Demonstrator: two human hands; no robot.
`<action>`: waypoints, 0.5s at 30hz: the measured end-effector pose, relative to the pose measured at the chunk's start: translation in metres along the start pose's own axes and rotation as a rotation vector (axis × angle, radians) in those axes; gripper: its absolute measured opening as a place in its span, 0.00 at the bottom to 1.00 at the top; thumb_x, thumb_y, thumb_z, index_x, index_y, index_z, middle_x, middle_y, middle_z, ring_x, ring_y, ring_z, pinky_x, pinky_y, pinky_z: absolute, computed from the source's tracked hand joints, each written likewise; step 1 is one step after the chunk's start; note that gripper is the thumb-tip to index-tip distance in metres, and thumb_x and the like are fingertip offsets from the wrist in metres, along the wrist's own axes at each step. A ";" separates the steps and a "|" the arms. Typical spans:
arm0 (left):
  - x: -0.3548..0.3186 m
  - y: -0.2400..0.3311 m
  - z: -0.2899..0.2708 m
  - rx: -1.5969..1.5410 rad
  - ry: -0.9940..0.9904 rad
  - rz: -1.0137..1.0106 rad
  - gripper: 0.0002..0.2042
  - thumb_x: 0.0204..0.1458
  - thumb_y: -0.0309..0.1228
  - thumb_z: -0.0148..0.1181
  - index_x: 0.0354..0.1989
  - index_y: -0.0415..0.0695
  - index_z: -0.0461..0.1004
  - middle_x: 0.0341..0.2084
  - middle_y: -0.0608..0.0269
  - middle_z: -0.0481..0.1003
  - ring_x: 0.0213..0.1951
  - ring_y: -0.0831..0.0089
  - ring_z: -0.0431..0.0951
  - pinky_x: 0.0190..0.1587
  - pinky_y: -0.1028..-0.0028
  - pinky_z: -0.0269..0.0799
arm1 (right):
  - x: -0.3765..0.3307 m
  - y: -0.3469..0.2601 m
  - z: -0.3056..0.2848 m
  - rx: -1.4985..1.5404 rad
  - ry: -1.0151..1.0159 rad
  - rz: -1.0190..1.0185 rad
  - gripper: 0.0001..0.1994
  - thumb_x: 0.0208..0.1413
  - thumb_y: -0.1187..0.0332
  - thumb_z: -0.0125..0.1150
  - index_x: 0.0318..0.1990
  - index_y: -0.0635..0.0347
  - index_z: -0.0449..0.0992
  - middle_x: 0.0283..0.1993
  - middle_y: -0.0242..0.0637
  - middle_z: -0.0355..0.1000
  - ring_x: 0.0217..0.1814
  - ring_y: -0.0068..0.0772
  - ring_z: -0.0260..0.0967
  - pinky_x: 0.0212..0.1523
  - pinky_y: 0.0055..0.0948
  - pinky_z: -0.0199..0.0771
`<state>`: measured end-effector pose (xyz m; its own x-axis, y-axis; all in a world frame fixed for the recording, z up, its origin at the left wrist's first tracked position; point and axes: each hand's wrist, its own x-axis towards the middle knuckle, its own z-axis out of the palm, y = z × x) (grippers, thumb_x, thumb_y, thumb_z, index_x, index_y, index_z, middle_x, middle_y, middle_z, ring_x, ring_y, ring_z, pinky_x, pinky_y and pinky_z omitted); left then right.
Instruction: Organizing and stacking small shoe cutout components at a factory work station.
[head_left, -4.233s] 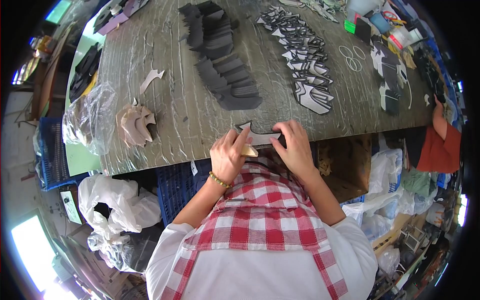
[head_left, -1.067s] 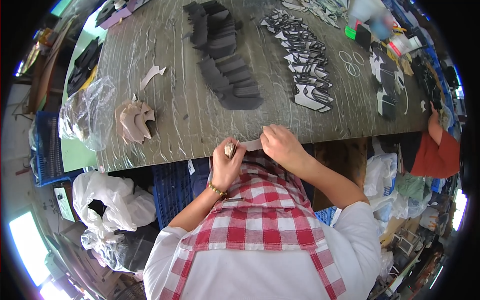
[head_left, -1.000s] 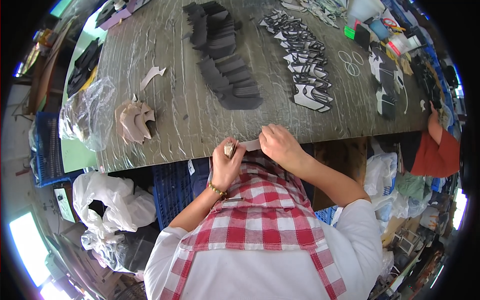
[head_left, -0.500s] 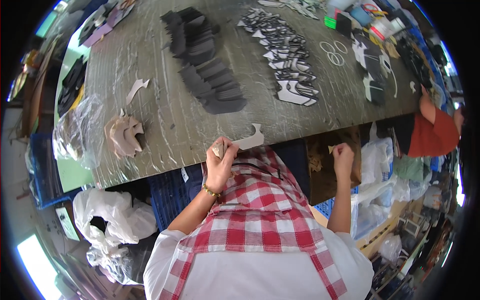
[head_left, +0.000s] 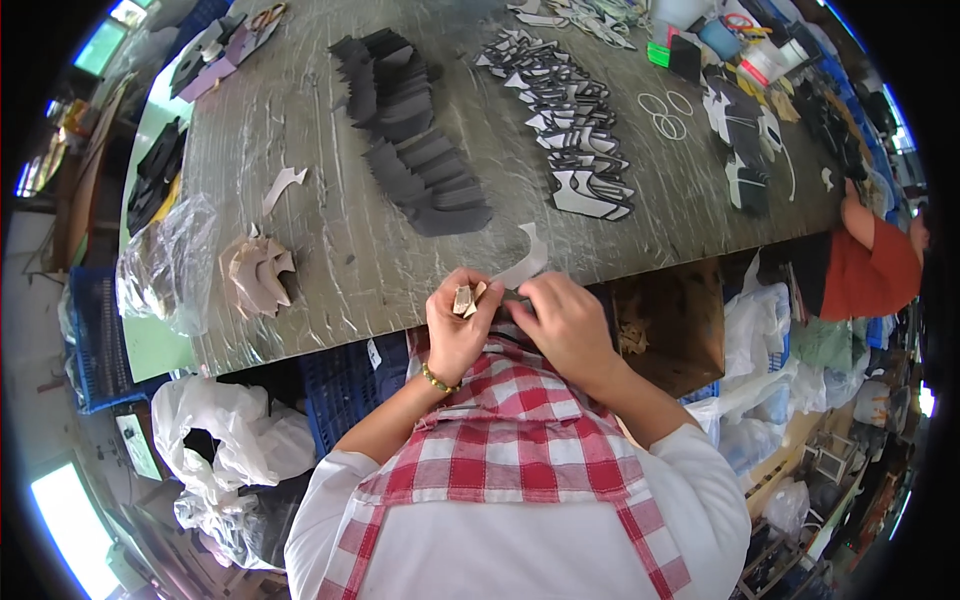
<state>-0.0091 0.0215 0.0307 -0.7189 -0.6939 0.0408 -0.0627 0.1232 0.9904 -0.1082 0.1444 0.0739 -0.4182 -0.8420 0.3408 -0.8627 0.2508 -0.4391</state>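
My left hand (head_left: 455, 330), with a beaded bracelet at the wrist, is closed around small folded tan scraps (head_left: 465, 300) at the table's near edge. A thin, pale curved cut piece (head_left: 532, 252) reaches out beyond the fingers, its hooked end over the table. Beside it, my right hand (head_left: 567, 325) pinches at the piece's near edge, close to the left fingertips. The exact grip point is hidden by the fingers. Farther off lie fanned rows of dark grey cut pieces (head_left: 430, 180) and a row of white-and-black curved pieces (head_left: 590, 190).
A tan stack of curved pieces (head_left: 258, 272) and a single pale piece (head_left: 284, 187) lie at left. White rings (head_left: 668, 127) and tubs are at right. An open cardboard box (head_left: 690, 320) stands below the table edge. Another person's red sleeve (head_left: 870, 270) shows at far right.
My right hand has come from over the cardboard box to meet the left, and the small yellowish scrap it pinched there no longer shows. The pale piece has tilted more upright.
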 end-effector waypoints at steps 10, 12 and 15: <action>0.028 0.012 -0.034 0.635 -0.152 0.371 0.19 0.47 0.32 0.64 0.49 0.46 0.76 0.24 0.61 0.74 0.23 0.59 0.76 0.26 0.66 0.71 | 0.014 0.011 -0.009 0.033 -0.021 0.176 0.04 0.57 0.72 0.54 0.31 0.62 0.69 0.29 0.42 0.68 0.30 0.45 0.70 0.31 0.39 0.71; 0.041 -0.007 -0.045 0.939 -0.126 0.373 0.22 0.48 0.35 0.63 0.54 0.47 0.72 0.26 0.61 0.72 0.22 0.61 0.76 0.24 0.66 0.72 | 0.015 0.023 -0.018 0.152 0.044 0.305 0.06 0.56 0.70 0.56 0.32 0.64 0.71 0.30 0.43 0.69 0.28 0.44 0.69 0.29 0.37 0.67; 0.031 -0.020 -0.043 0.987 -0.175 0.373 0.24 0.48 0.37 0.63 0.55 0.46 0.71 0.27 0.60 0.71 0.23 0.60 0.76 0.24 0.65 0.72 | 0.013 0.036 -0.031 0.259 0.121 0.446 0.05 0.55 0.72 0.58 0.34 0.66 0.72 0.28 0.41 0.68 0.23 0.35 0.63 0.27 0.30 0.63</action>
<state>-0.0001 -0.0331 0.0182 -0.8929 -0.3917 0.2220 -0.2940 0.8808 0.3712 -0.1535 0.1576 0.0885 -0.7719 -0.6151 0.1606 -0.5011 0.4332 -0.7491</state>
